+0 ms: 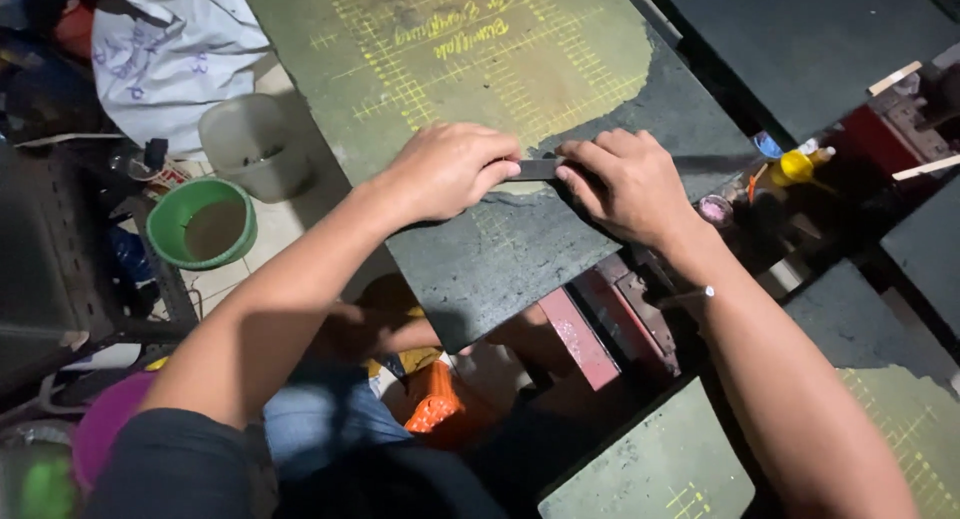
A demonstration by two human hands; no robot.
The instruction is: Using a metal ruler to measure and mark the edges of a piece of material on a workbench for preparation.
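Note:
My left hand and my right hand both grip a small dark flat strip held between them. They rest on a worn green cutting mat with a yellow grid, whose surface is scraped down to dark grey near me. The strip lies right at the border between the green part and the grey part. Most of the strip is hidden by my fingers.
A green bucket and a translucent tub stand on the floor at left, beside a white bag. A yellow-capped bottle and small jars sit at right. More mats lie in front of me, red metal parts below.

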